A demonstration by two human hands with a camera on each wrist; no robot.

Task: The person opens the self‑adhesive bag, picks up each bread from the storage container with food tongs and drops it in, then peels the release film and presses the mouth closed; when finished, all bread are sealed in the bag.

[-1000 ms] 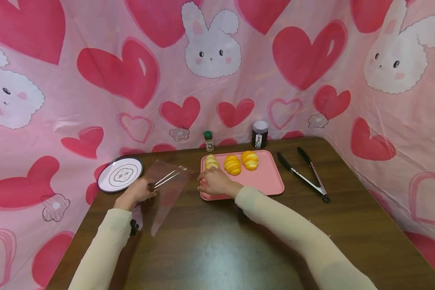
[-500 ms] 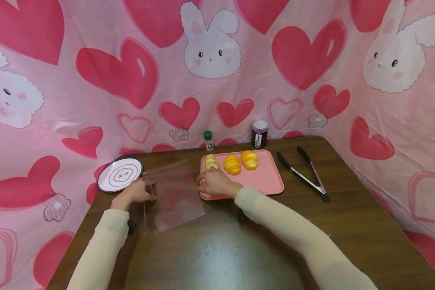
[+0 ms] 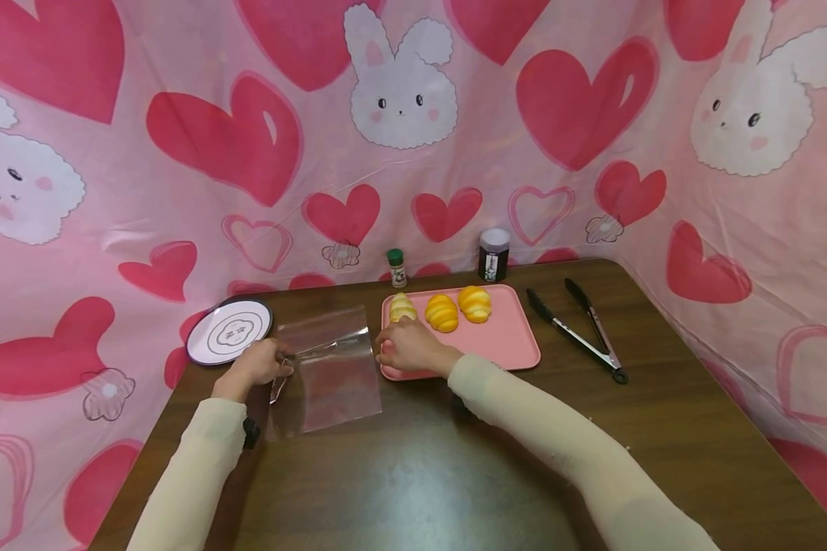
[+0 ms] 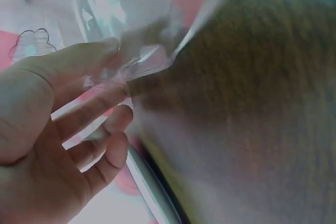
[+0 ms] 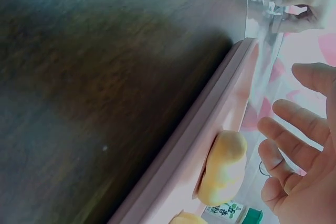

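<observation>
My left hand (image 3: pixel 256 363) pinches one edge of a clear plastic bag (image 3: pixel 337 390), which spreads rightward close over the table. In the left wrist view the bag's crumpled edge (image 4: pixel 144 64) sits at the thumb and index finger, while the other fingers curl loosely. My right hand (image 3: pixel 413 348) is above the left end of a pink tray (image 3: pixel 506 340); its fingers (image 5: pixel 299 116) are relaxed and hold nothing. Beside it on the tray lies a pale spiral bread roll (image 3: pixel 402 304). Two yellow rolls, one near the middle (image 3: pixel 442 314) and another farther right (image 3: pixel 475 304), lie on it too.
A white plate (image 3: pixel 213 346) with a dark rim lies left of the bag. Black-tipped metal tongs (image 3: pixel 592 348) rest right of the tray. Behind the tray stand a green-capped shaker (image 3: pixel 397 272) and a dark jar (image 3: pixel 493 264), near the pink heart-patterned cloth (image 3: pixel 268 252).
The bag has swung from a narrow, folded shape to a wide spread on the right, and its upper part now shows a shiny crease. Both hands have stayed nearly in place.
</observation>
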